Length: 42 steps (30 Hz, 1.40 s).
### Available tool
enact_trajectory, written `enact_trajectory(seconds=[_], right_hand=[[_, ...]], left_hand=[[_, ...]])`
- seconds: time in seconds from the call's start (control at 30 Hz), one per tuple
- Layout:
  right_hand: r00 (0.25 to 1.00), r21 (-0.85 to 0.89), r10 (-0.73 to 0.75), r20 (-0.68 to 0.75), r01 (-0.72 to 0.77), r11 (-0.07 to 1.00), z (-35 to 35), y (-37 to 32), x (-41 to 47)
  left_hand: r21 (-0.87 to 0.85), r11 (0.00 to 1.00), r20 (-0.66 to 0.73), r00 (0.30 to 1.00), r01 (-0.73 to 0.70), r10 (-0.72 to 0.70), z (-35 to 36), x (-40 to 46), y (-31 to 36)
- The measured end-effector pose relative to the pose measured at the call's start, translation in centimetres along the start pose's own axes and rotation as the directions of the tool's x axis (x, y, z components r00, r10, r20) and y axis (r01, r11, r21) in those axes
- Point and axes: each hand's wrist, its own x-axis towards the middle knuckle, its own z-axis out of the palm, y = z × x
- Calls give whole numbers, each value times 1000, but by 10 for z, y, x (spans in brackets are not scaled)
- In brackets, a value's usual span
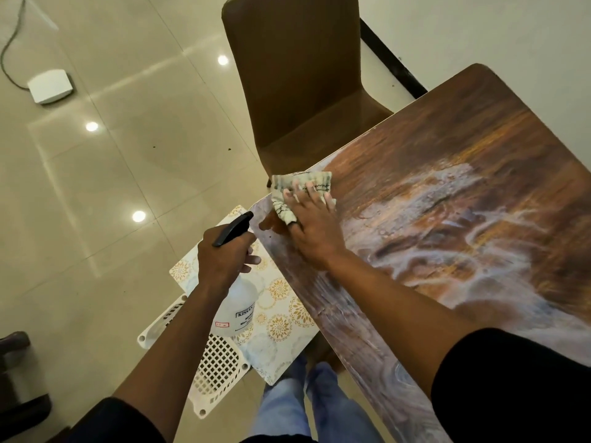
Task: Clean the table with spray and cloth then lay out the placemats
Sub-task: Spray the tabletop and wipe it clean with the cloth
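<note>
Fingers (pixel 308 191) of the right hand (pixel 311 228) spread flat, pressing the cloth (pixel 287 193) onto the worktop (pixel 447 203) near its corner; soft, limp stuff, best bunched under the palm. Left hand (pixel 224 254) grips the spray bottle (pixel 235 302) by its neck, likely light and slick.

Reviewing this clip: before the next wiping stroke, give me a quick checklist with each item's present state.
1. Cloth under right hand, flat on the table: ok.
2. Spray bottle gripped by left hand, held off the table: ok.
3. Wet streaks left to wipe: not ok.
4. Placemats off the table, on the white basket: ok.
5. Chair apart from the table edge: cannot tell.
</note>
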Motion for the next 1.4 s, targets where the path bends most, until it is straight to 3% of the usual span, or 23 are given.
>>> enact_trajectory(seconds=[0.13, 0.27, 0.4, 0.53, 0.67, 0.73, 0.87, 0.97, 1.1, 1.4], right_hand=[[960, -58, -271, 65, 275, 960, 28, -30, -20], [936, -89, -341, 83, 348, 933, 26, -28, -18], [971, -103, -213, 107, 223, 969, 0, -8, 6], [999, -56, 37, -13, -38, 998, -25, 25, 24], [990, -33, 131, -56, -133, 991, -26, 16, 22], [994, -36, 99, -45, -101, 994, -15, -2, 13], [977, -64, -202, 74, 207, 976, 20, -43, -8], [959, -50, -276, 69, 279, 959, 34, -54, -10], [962, -56, -268, 53, 270, 961, 27, -41, 1], [1000, -82, -9, -9, 8, 997, -29, 44, 38]], left_hand=[[-2, 1000, -34, 999, -21, 21, 0, -2, 3], [-7, 999, -48, 998, -40, 39, -1, -5, 9], [-13, 1000, -43, 999, -18, 17, -2, -7, 10], [-23, 1000, -8, 1000, -1, 1, -4, -8, 8], [-41, 999, 11, 1000, -10, 10, -3, -10, 7], [-49, 999, -6, 1000, -20, 19, -2, -11, 9], [-40, 998, -38, 998, -44, 43, 1, -10, 15], [-6, 999, -59, 997, -52, 52, 2, -8, 19], [-32, 997, -51, 997, -66, 64, 4, -8, 23], [-34, 999, -14, 999, -41, 40, 12, -5, 16]])
